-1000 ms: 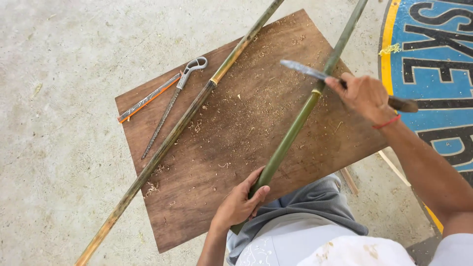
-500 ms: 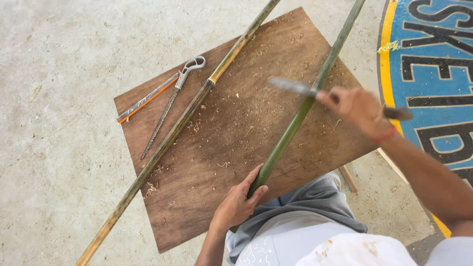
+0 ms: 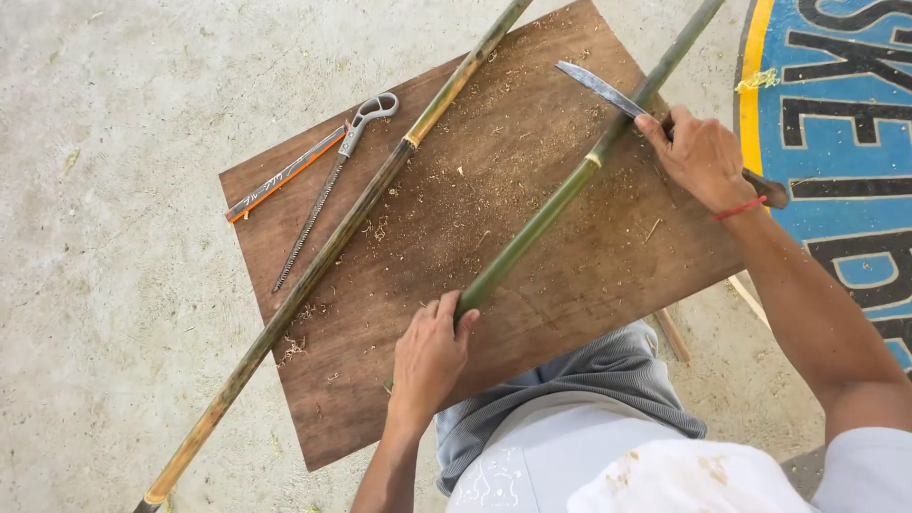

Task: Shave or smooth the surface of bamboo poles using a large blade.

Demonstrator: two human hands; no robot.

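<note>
Since a moment ago, my right hand (image 3: pixel 701 152) has been bringing the knife (image 3: pixel 608 92) back down onto the green bamboo pole (image 3: pixel 556 207), so the blade is now lying across the stalk in the upper right of the frame, just above a pale node ring. That hand is curling fully closed around the dark knife handle, which is sticking out behind my wrist. My left hand (image 3: pixel 429 359) is wrapping shut around the lower end of the same pole, near the bottom centre, pinning it against the brown wooden board (image 3: pixel 532 313). Shavings and dust are lying scattered over the board. A second, browner bamboo pole (image 3: pixel 328 249) is running diagonally from the upper middle to the lower left, crossing off the board onto the concrete floor (image 3: pixel 104 285). Beside it, at the upper left of the board, a slim saw (image 3: pixel 328 188) and an orange-edged strip (image 3: pixel 283 176) are resting close together.
</note>
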